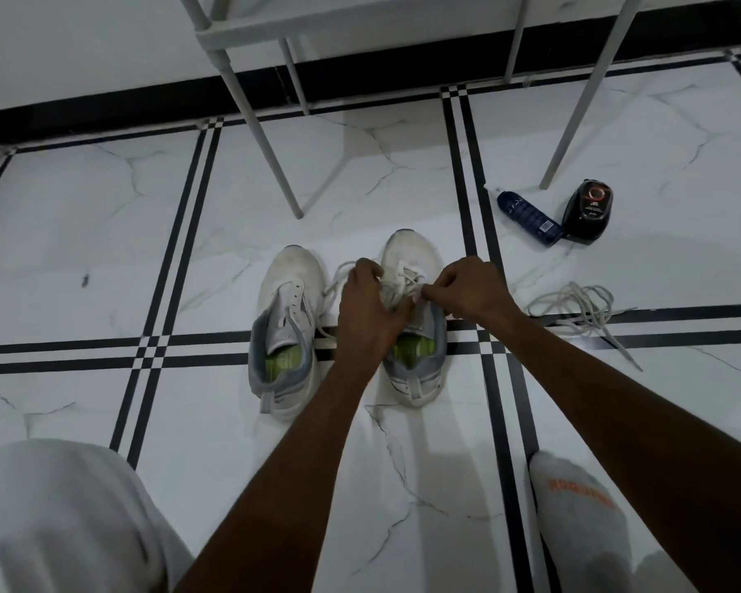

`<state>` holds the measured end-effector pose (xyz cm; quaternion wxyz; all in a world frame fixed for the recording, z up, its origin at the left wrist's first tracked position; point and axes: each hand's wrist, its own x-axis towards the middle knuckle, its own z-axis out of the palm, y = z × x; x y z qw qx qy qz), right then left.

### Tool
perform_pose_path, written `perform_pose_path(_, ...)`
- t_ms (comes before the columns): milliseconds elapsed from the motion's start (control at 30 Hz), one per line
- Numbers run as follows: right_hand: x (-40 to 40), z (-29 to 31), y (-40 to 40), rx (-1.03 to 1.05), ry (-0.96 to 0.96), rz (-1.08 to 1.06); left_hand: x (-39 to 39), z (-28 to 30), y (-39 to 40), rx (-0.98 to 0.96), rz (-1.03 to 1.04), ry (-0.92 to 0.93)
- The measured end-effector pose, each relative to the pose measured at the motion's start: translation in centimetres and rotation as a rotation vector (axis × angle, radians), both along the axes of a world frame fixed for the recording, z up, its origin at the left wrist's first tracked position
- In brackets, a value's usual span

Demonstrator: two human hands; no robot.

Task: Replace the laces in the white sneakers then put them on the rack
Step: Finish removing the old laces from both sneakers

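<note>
- Two white sneakers sit side by side on the tiled floor (pixel 103 233) at the centre of the frame, toes pointing to the top: the left sneaker (pixel 285 327) and the right sneaker (pixel 411 258).
- Both forearms reach up from the bottom edge and meet over the right sneaker.
- Left hand (pixel 366 310) lies across that shoe's tongue, back of the hand upward, fingers curled around the lace (pixel 339 271), which loops out towards the left sneaker.
- Right hand (pixel 467 288) sits just right of the shoe, knuckles up, thumb and fingertips pinching a lace end at the eyelets.
- Left sneaker shows bare eyelets, with green insoles visible in both shoes.
- A loose lace (pixel 582 310) lies tangled on the floor at the right, well apart from the shoes.
- A dark blue bottle (pixel 527 218) lies on its side beside a black container (pixel 589 211) in the upper right.
- White rack (pixel 274 164) legs stand at the top of the frame.
- A socked foot (pixel 574 507) shows at the lower right.
</note>
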<state>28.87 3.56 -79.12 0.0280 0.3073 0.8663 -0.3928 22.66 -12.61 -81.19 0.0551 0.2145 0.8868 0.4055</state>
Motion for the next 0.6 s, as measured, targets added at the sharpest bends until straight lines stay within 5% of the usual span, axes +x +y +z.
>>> perform_pose_path(133, 0.3, -0.4, 0.1, 0.09, 0.042, -0.063, -0.4, -1.2, -1.4, 0.051, 0.111, -0.029)
perform_pose_path(300, -0.9, 0.1, -2.3, 0.413, 0.033, 0.246, 0.1, -0.9, -1.4, 0.199, 0.147, -0.177)
perform_pose_path(500, -1.4, 0.1, -3.9, 0.534, 0.037, 0.451, 0.5, -1.1, -1.6, 0.231, 0.13, -0.174)
perform_pose_path(600, -0.9, -0.7, -1.4, 0.567, 0.223, 0.093, 0.4, -1.1, -1.7, 0.212, 0.155, -0.174)
